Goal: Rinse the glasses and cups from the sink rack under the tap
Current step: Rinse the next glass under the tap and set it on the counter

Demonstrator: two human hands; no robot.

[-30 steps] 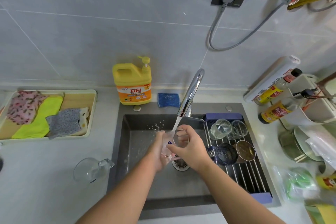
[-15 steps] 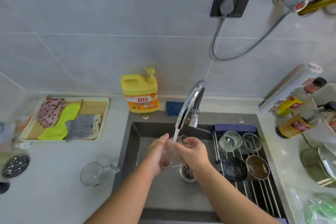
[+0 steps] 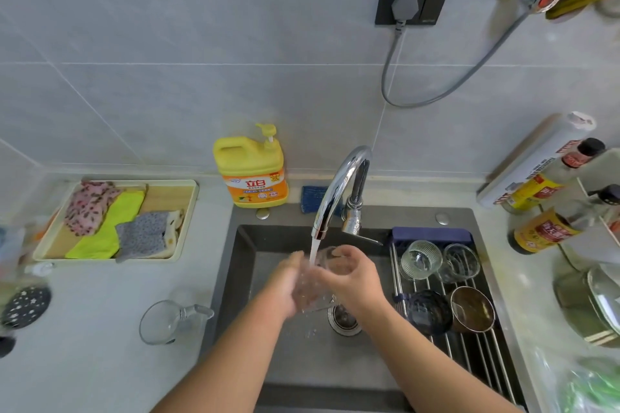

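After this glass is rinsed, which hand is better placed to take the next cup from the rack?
Probably right: the right hand is next to the rack; the left hand is beyond the glass and would have to cross it.

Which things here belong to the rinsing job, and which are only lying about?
Job: held glass, tap, sink, rack with two clear glasses, dark cup, metal cup.
Lying about: soap bottle, sponge, tray of cloths, jug, sauce bottles.
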